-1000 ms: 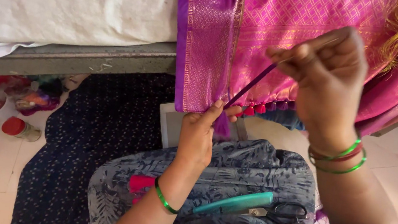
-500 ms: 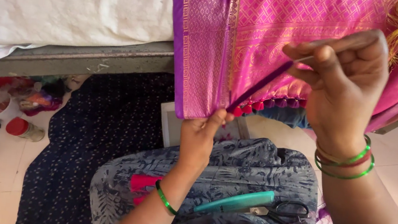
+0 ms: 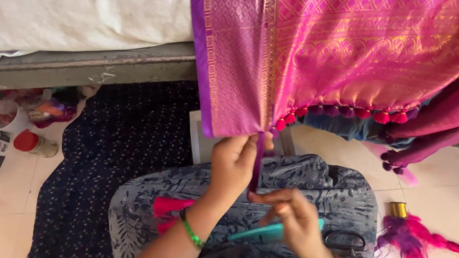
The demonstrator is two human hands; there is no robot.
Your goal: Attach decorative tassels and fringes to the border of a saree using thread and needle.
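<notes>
The left hand (image 3: 232, 164) pinches the lower corner of the pink and purple woven cloth (image 3: 331, 60), its fingers closed on the hem just where the purple border ends. From that pinch a strand of purple thread (image 3: 256, 170) drops almost straight down, its long axis vertical, to the right hand (image 3: 288, 218), which sits directly below and slightly to the right. The right hand's fingers are narrowed on the thread's lower end, thumb and forefinger meeting around it. So the thread runs taut between the two hands, the left at its top, the right at its bottom, and both are equally close to it.

The cloth hangs over the edge of the bed (image 3: 69, 10), and a row of red and purple tassels (image 3: 354, 112) trims its lower hem to the right of the left hand. On the lap, just beside the right hand, lie a teal comb (image 3: 254, 234) and black-handled scissors (image 3: 352, 249). A loose bundle of pink thread (image 3: 430, 253) lies on the floor, well apart.
</notes>
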